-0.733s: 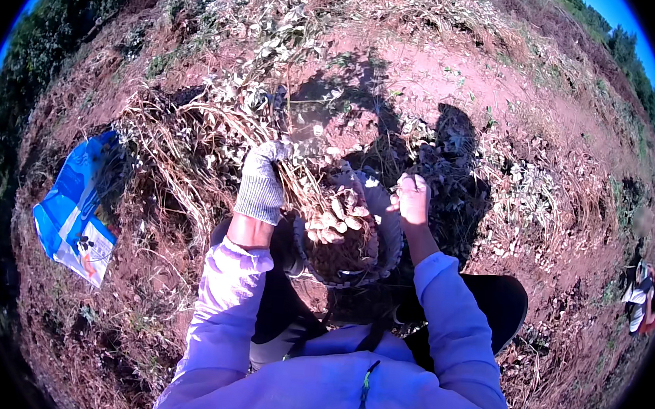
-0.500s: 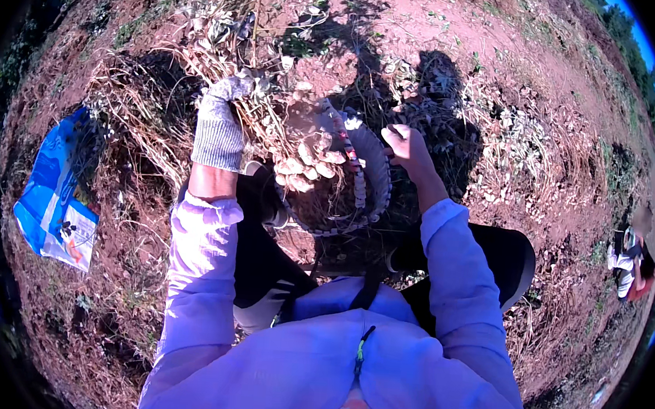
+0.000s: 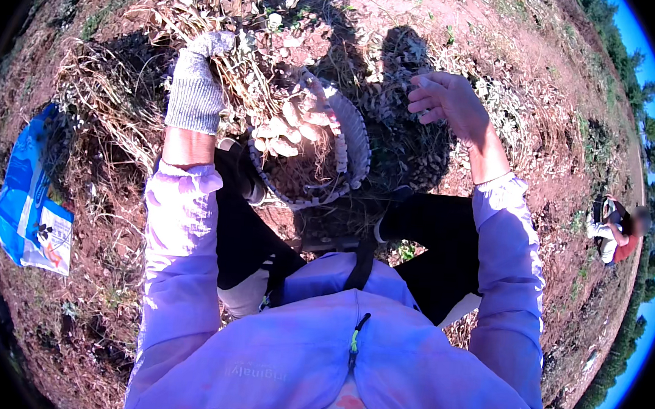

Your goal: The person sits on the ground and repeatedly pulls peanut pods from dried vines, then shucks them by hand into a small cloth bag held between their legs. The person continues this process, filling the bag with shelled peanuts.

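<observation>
My left hand [image 3: 197, 81], in a grey knitted glove, is closed around the dry stems of a bunch of peanut plants [image 3: 245, 77]. Pale peanut pods [image 3: 291, 131] hang from the bunch at the near left side of a round basket [image 3: 359, 147]. Inside the basket lie roots and what look like more pods, partly hidden by the bunch. My right hand [image 3: 450, 107] is bare and raised to the right of the basket, fingers apart, with nothing visible in it.
A blue and white bag [image 3: 25, 198] lies on the ground at the left. Heaped dry plants [image 3: 113, 113] spread beside my left arm. My knees flank the basket's near side. Far off at the right, another person [image 3: 616, 231] is low to the ground.
My right hand has moved from beside the basket rim out to the right, and its fingers have spread. The left hand still grips the peanut plants. The whole view has shifted slightly.
</observation>
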